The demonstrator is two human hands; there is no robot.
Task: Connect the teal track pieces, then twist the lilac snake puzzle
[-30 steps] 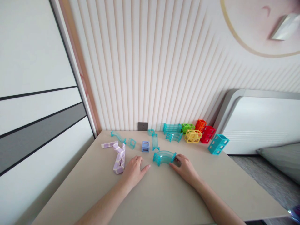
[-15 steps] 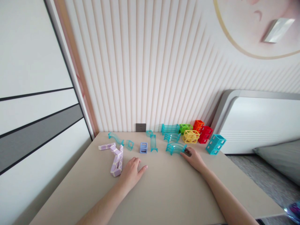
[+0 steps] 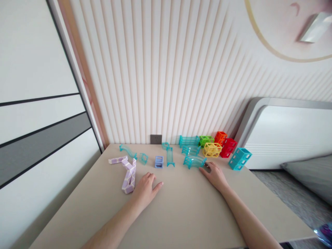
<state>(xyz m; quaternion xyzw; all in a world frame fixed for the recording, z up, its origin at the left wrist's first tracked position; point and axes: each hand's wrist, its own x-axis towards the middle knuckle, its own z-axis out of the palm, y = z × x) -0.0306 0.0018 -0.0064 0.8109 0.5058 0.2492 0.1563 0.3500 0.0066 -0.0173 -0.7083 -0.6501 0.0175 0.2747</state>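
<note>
My left hand (image 3: 145,189) rests on the table with its fingers loosely bent and the thumb held apart, holding nothing. Right beside it lies a lilac-and-white jointed snake puzzle (image 3: 129,178). My right hand (image 3: 214,175) is at the right end of a curved clear teal track piece (image 3: 194,162), thumb and fingers apart; whether the fingertips touch it I cannot tell. Another curved teal piece (image 3: 190,150) lies just behind. Between the hands, farther back, are a small blue block frame (image 3: 159,162) and a straight teal track piece (image 3: 169,157).
Toward the back right stand yellow (image 3: 212,150), green (image 3: 206,140), orange (image 3: 220,138), red (image 3: 228,148) and teal (image 3: 240,159) block frames. A wavy teal track piece (image 3: 128,151) and a small teal frame (image 3: 143,158) lie at the back left. The ribbed wall (image 3: 145,69) bounds the table.
The camera view has shifted slightly. Both hands stay almost where they were, and the toys keep their places on the table.
</note>
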